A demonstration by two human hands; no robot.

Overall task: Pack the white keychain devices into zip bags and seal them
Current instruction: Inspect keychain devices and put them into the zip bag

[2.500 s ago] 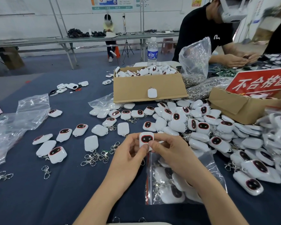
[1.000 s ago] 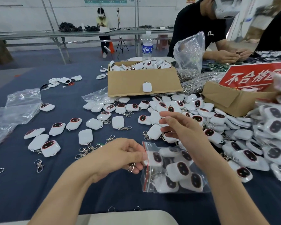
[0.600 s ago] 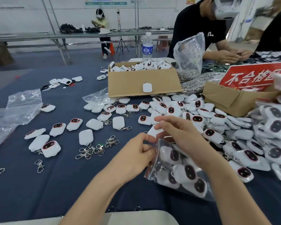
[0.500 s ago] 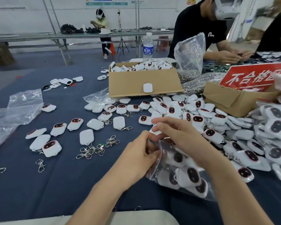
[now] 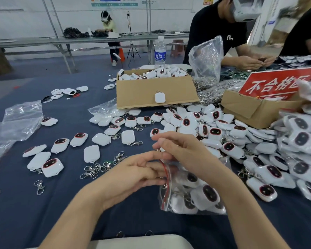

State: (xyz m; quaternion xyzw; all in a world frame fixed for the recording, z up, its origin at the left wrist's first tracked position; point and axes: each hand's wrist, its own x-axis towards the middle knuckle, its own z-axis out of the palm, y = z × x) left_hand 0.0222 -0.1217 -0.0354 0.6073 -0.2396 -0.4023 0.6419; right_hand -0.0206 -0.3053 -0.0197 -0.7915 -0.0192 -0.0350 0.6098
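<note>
While the left hand [image 5: 136, 174] lay with its fingers slightly curled against the red seal strip [image 5: 166, 178] of the zip bag [image 5: 176, 193], holding the bag at its mouth, the right hand [image 5: 185, 153] arched over the upper end of that mouth with its fingers bent. Whether the right hand gripped the plastic or something small beneath it could not be told. The left index finger reached up to meet the right thumb.

The bag rested on the dark blue table cloth [image 5: 43, 212] directly in front of the person. It was stuffed with white keychain devices [image 5: 207, 195], their dark oval faces showing through the plastic, and its mouth was turned to the left.

Just beyond and to the right spread a loose pile of devices [image 5: 214, 132], some face up and some face down. To the left, more devices lay singly, with a cluster of metal clasps [image 5: 97, 168] among them. Crumpled clear plastic sheets [image 5: 20, 119] sat at the far left.

Farther back stood an open cardboard box [image 5: 154, 90] heaped with devices, with one hanging on its front wall. A second box [image 5: 250, 108] held a red sign [image 5: 276, 83]. A water bottle [image 5: 160, 53] stood behind the first box. A person in a black shirt [image 5: 219, 29] worked across the table.
</note>
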